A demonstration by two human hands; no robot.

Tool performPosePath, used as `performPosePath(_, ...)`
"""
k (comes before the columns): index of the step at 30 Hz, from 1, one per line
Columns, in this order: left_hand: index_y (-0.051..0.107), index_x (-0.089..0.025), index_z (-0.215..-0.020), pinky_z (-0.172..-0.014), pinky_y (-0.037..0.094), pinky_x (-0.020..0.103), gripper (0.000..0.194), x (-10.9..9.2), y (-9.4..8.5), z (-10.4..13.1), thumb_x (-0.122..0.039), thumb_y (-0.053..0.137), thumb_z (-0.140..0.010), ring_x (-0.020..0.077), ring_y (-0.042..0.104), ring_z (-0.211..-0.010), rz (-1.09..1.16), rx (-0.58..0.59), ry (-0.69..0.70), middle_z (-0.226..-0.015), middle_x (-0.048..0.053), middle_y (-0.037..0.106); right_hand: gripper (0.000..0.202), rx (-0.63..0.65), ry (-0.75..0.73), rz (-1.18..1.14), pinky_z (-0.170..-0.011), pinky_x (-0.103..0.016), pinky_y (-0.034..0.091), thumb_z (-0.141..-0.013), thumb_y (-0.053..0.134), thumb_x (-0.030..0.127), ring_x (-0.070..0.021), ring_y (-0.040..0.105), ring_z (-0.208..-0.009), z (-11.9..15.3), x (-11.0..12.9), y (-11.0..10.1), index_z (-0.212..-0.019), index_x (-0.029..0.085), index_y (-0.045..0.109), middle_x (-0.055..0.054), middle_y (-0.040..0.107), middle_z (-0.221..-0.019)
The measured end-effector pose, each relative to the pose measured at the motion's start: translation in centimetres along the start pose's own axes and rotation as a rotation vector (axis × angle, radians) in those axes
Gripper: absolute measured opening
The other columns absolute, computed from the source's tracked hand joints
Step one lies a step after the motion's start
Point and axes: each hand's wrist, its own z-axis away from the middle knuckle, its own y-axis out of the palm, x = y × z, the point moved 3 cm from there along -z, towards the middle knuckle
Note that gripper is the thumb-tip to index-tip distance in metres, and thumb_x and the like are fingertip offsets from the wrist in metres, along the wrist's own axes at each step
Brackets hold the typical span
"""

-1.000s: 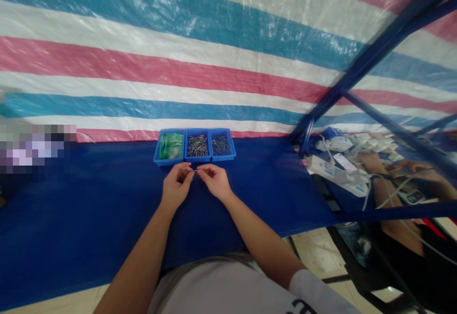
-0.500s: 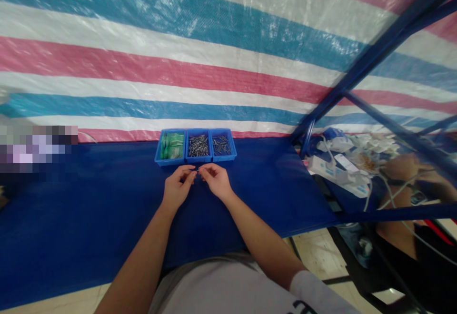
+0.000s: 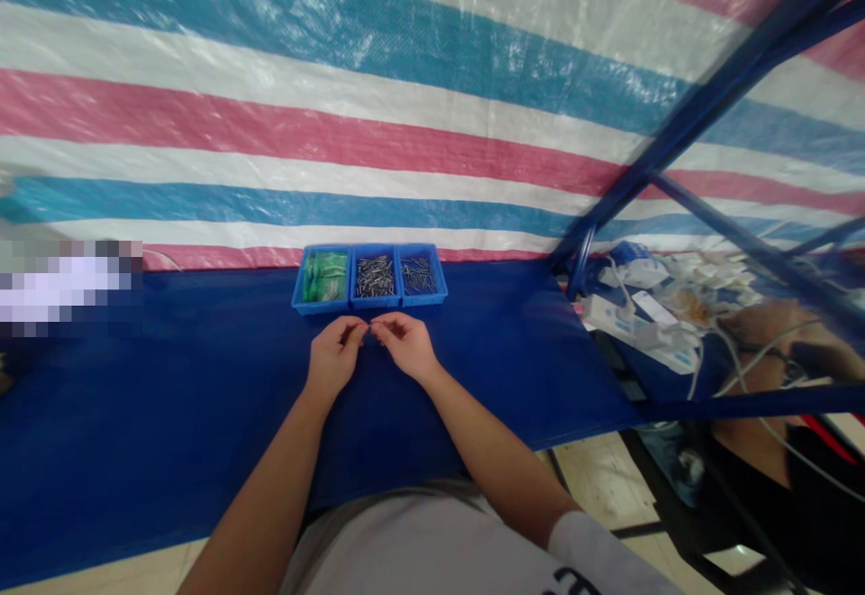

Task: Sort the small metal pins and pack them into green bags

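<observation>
Lowered toward its thumb since the earlier frame is the forefinger of the left hand (image 3: 333,358); its tips are held close to those of the right hand (image 3: 409,347), and whether anything is clamped there cannot be told. Metal pins (image 3: 375,278) are kept just beyond, in two of three blue bins (image 3: 377,303). On the grey shirt (image 3: 419,545) only an "a" can be read; print on white packaging (image 3: 635,335) is blurred.

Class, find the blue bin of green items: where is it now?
In the head view, that blue bin is leftmost of three on the blue table, beside the middle bin and just beyond the left hand.
</observation>
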Motion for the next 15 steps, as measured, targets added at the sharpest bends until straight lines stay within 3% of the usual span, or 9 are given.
performPosePath(6, 0.066, -0.018, -0.079, -0.060, 0.047, 0.024, 0.028, -0.24, -0.02, 0.05, -0.039, 0.050, -0.088, 0.0130, 0.061, -0.060, -0.003, 0.007, -0.018, -0.063, -0.001, 0.064, 0.023, 0.019, -0.002, -0.002, -0.059, -0.026, 0.051, -0.073, 0.071, 0.040, -0.0129, 0.061, -0.059, -0.03, -0.05, 0.03, -0.082, 0.019, 0.070, -0.002, 0.070, -0.070)
performPosePath(15, 0.065, -0.019, -0.100, -0.069, 0.055, 0.029, 0.026, 0.46, 0.29, 0.19, -0.034, 0.066, -0.079, 0.0158, 0.068, -0.073, 0.144, -0.088, 0.000, -0.087, 0.004, 0.073, 0.026, -0.019, 0.013, 0.008, -0.056, -0.026, 0.051, -0.074, 0.070, 0.045, -0.0132, 0.060, -0.057, -0.32, -0.54, -0.22, -0.081, 0.020, 0.071, -0.002, 0.070, -0.069)
